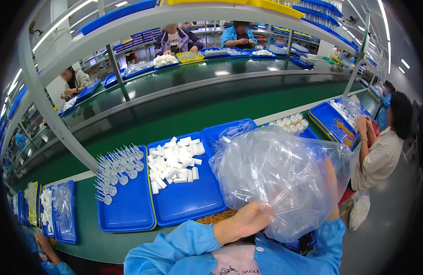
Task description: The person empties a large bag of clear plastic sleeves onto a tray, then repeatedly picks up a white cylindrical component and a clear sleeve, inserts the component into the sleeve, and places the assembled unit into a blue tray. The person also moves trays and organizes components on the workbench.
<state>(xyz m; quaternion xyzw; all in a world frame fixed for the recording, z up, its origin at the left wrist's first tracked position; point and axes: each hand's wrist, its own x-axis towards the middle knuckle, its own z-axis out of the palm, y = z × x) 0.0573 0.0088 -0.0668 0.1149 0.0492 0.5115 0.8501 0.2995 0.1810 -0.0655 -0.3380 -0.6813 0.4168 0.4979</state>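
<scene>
A large clear plastic bag, full of clear plastic tubes, is held up in front of my chest, above the right part of the bench. My left hand is closed on the bag's near lower edge, its fingertips blurred. At the bag's right side is my right hand, smeared by motion and partly seen through the plastic, so its fingers cannot be made out. Behind the bag, a blue tray with some clear tubes is partly hidden. Left of it, white cylindrical pieces lie heaped in another blue tray.
A blue tray at left holds clear stemmed parts standing in rows. Tan rubber bands lie by the bench's near edge. A co-worker sits at right near trays. A white shelf post rises at left; a green conveyor runs beyond.
</scene>
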